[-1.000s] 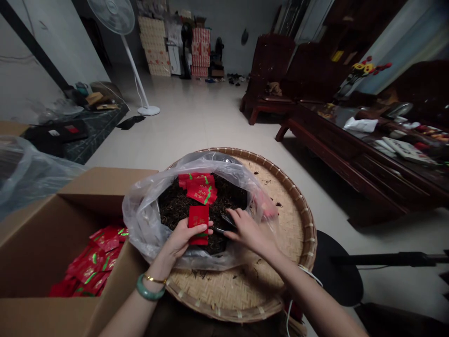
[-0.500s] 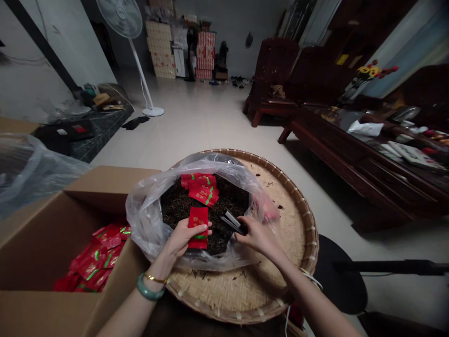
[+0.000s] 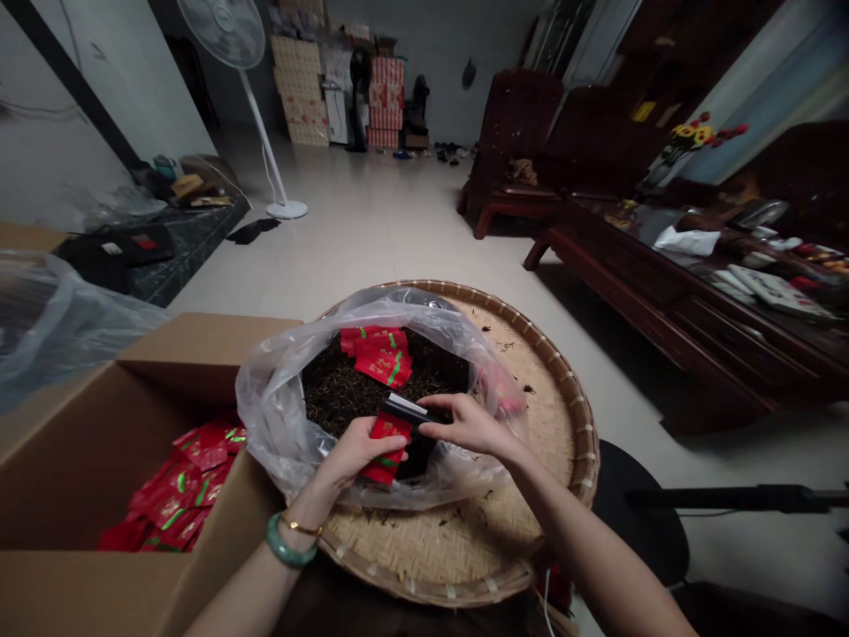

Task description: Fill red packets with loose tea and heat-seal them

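My left hand (image 3: 351, 453) grips a small red packet (image 3: 386, 445) with green and gold print, held over a clear plastic bag (image 3: 279, 416) of dark loose tea leaves (image 3: 338, 389). My right hand (image 3: 468, 422) pinches a small dark scoop (image 3: 406, 410) and holds it at the packet's top edge. A short stack of empty red packets (image 3: 378, 356) lies on the tea at the bag's far side. The bag rests on a round woven bamboo tray (image 3: 550, 398).
An open cardboard box (image 3: 72, 460) at my left holds several filled red packets (image 3: 179, 487). A dark wooden table (image 3: 696, 292) with clutter runs along the right. A standing fan (image 3: 229, 35) and stacked boxes (image 3: 332, 88) stand at the far end of the tiled floor.
My right hand lifted the dark scoop out of the tea and carried it left to the mouth of the red packet. The left hand tilted the packet toward it.
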`<state>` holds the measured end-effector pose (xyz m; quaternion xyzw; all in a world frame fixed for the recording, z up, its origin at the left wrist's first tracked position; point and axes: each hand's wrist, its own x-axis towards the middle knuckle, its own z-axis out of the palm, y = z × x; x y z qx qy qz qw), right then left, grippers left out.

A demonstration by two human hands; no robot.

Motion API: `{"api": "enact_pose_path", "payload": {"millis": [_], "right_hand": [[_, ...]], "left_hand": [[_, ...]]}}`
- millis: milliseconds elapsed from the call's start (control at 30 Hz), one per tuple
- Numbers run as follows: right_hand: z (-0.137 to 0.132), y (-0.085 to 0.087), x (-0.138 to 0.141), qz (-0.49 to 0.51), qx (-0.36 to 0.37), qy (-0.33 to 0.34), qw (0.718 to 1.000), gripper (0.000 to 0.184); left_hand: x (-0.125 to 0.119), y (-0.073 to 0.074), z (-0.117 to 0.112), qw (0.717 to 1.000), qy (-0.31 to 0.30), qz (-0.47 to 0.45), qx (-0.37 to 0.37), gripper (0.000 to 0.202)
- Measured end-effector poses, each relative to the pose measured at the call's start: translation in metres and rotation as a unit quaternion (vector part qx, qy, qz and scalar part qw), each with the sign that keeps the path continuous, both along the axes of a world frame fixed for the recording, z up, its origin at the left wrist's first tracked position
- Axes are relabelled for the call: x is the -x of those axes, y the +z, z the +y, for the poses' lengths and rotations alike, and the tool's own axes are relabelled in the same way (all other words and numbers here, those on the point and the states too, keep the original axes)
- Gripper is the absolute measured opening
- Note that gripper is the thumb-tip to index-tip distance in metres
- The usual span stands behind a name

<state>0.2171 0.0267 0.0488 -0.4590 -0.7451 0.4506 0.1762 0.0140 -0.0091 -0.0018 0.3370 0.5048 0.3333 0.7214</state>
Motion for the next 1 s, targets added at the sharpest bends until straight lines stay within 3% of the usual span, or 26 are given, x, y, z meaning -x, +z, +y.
{"api": "enact_pose_path", "payload": {"millis": [200,500,633,767,900,1000], "right_hand": [[-0.001,0.004,0.009,-0.025,-0.019,0.009,0.999,0.031],[0.000,-0.004,0.004,-0.018,-0.029,-0.005,0.999,0.028],[0.000,-0.006,0.006,-0.001,-0.027,-0.005,1.000,0.029],[0.001,-0.007,0.007,0.033,0.019,-0.015,0.999,0.031],[0.002,-0.006,-0.001,0.082,0.118,-0.029,0.989,0.042],[0.003,-0.007,-0.006,0.090,0.146,-0.040,0.984,0.046]], "left_hand": [[-0.001,-0.004,-0.003,1.000,-0.015,0.022,-0.012,0.043],[0.009,-0.005,-0.007,0.987,-0.095,0.103,-0.074,0.033],[0.008,0.001,-0.006,0.995,-0.062,0.048,-0.064,0.044],[0.001,0.006,-0.004,0.999,-0.017,0.016,-0.046,0.049],[0.000,0.005,-0.003,0.999,-0.017,0.028,-0.024,0.049],[0.002,0.003,-0.003,0.999,-0.015,0.025,-0.027,0.048]]}}
